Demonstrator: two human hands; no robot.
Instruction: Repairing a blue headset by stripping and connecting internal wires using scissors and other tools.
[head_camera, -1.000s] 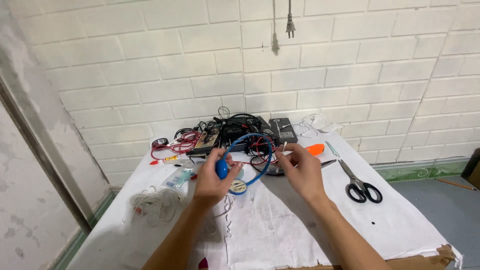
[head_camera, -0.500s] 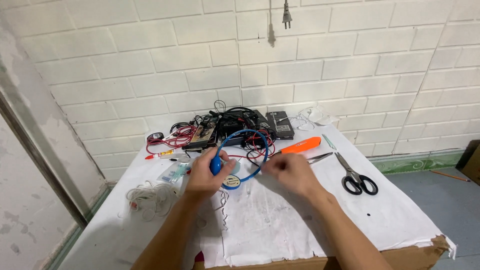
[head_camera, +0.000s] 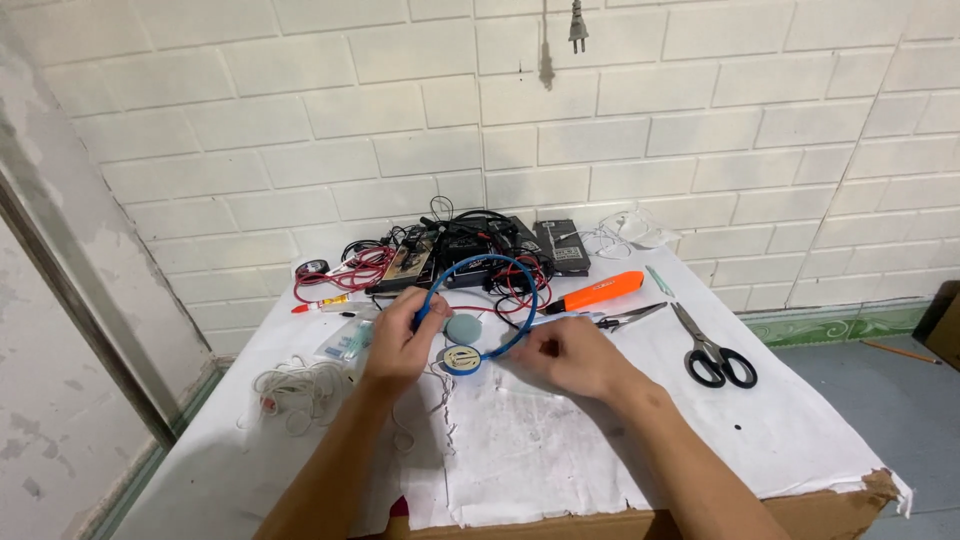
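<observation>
A blue headband headset (head_camera: 505, 275) with round ear pads (head_camera: 462, 330) sits upright over the white paper-covered table (head_camera: 800, 420). My left hand (head_camera: 400, 340) grips its left side near the ear piece. My right hand (head_camera: 565, 355) rests low on the paper by the headset's right end, fingers curled; whether it pinches a thin wire is hard to tell.
Behind the headset lies a pile of black devices and red and black cables (head_camera: 450, 255). An orange-handled tool (head_camera: 595, 292), small pliers (head_camera: 625, 318) and black scissors (head_camera: 712, 350) lie to the right. A white cord bundle (head_camera: 300, 390) lies left. A brick wall stands behind.
My right hand has dropped from the headset's upper right down onto the paper. My left hand keeps its grip. The view has shifted slightly closer.
</observation>
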